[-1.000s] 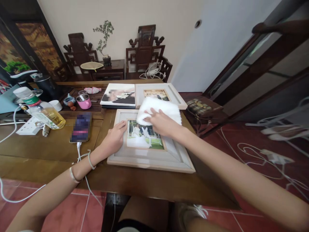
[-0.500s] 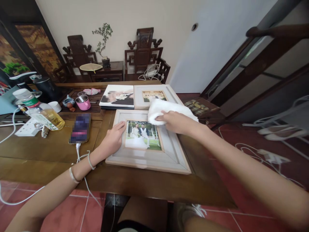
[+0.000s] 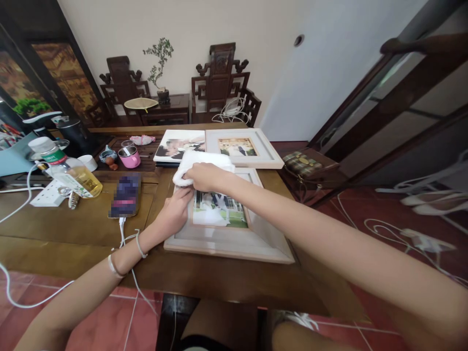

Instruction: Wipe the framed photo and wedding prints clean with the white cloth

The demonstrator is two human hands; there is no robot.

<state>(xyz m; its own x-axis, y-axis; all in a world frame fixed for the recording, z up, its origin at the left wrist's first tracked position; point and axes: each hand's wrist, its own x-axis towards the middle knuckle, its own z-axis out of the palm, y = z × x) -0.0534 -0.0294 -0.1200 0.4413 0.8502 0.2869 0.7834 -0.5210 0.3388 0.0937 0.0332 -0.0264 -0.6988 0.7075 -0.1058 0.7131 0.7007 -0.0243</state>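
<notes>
A pale picture frame (image 3: 226, 243) with a photo of two people lies flat on the wooden table (image 3: 197, 278). My right hand (image 3: 204, 177) grips a folded white towel (image 3: 208, 160) against the frame's upper left part. Its forearm crosses over the photo and hides some of it. On the frame's left border rests my left hand (image 3: 175, 213), its fingers stretched out and lying flat close to the towel. Behind are a second pale frame (image 3: 268, 152) and a white-edged photo panel (image 3: 166, 152), partly covered by the towel.
Left on the table are a phone (image 3: 125, 195) on a charging cable, a bottle of yellow liquid (image 3: 82, 178), a white power strip (image 3: 47, 193) and a pink cup (image 3: 129, 158). A checked bag (image 3: 302, 163) sits beyond the right edge.
My right hand has carried the towel leftward, from the frame's upper right to its upper left, close to my left hand. My left hand stays on the frame's left border.
</notes>
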